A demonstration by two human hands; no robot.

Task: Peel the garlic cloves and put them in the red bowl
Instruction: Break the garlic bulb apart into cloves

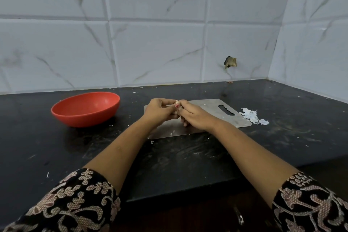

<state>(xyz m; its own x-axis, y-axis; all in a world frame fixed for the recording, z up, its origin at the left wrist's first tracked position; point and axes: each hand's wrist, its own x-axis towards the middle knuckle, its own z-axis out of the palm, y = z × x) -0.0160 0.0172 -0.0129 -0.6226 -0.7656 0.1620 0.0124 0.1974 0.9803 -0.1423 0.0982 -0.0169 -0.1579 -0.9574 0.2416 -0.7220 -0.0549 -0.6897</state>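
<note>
Both hands, left hand (160,110) and right hand (194,116), pinch one garlic clove (177,102) with curled fingers above the board (207,105), right of the red bowl (85,109).

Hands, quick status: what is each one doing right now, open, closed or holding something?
Left hand: fingers curled, pinching the garlic clove.
Right hand: fingers curled, pinching the same garlic clove from the other side.

Sitting under soft, even, cool light from above. Throwing only faint, diffuse shadows onto the black countertop (282,107), glinting weakly there and inside the red bowl (84,117). Bowing the grout lines of the wall tiles (160,52) toward the edges. Blurring slightly overall, smearing the patterned sleeves (75,203) at the bottom corners.
</note>
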